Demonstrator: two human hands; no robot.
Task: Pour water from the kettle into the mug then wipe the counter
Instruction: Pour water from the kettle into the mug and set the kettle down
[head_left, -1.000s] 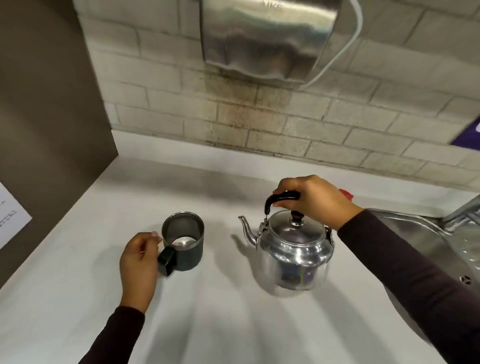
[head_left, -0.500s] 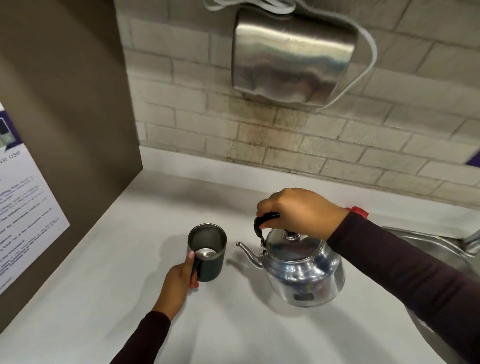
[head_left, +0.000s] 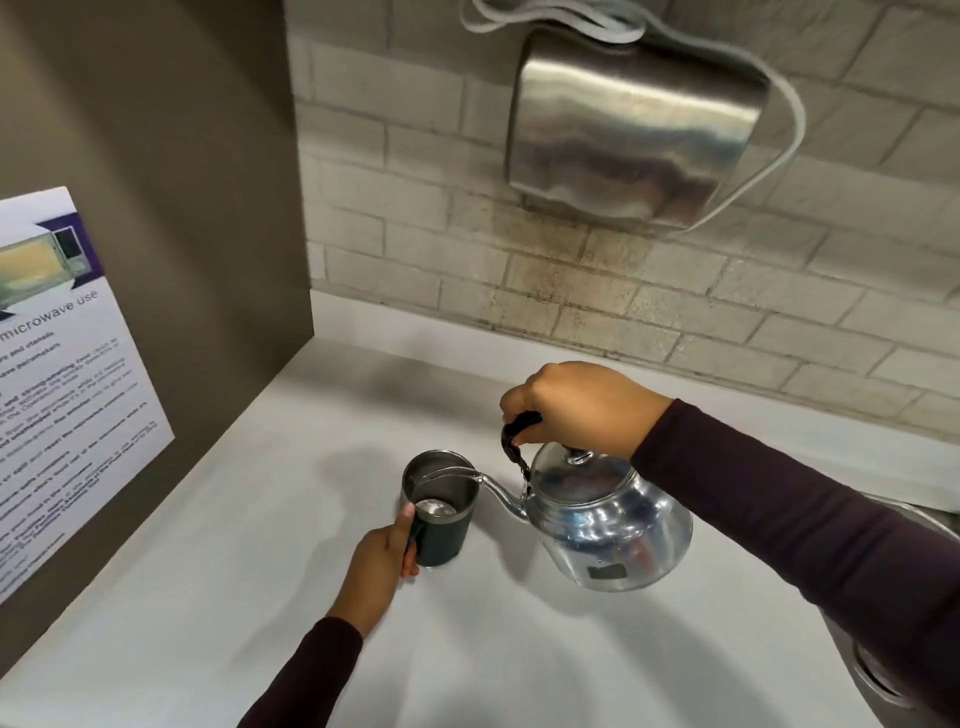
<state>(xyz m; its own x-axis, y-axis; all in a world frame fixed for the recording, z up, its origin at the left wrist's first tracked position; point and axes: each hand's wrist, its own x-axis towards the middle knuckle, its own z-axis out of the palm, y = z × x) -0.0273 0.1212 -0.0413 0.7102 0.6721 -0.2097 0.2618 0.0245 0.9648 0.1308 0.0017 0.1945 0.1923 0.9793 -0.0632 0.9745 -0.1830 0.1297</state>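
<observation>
A dark mug (head_left: 445, 525) with a steel inside stands upright on the white counter (head_left: 260, 597). My left hand (head_left: 379, 566) grips the mug's handle on its near left side. A shiny metal kettle (head_left: 608, 525) hangs tilted to the left just above the counter, its spout over the mug's rim. A thin stream of water runs from the spout into the mug. My right hand (head_left: 576, 405) is closed around the kettle's black handle above the lid.
A steel sink (head_left: 883, 670) sits at the right edge of the counter. A metal dispenser (head_left: 634, 130) hangs on the tiled wall above. A brown side panel with a microwave notice (head_left: 57, 384) closes off the left.
The kettle has been lifted off the counter, moved left and tipped until its spout reached the mug, and water now flows. My left hand stays on the mug's handle.
</observation>
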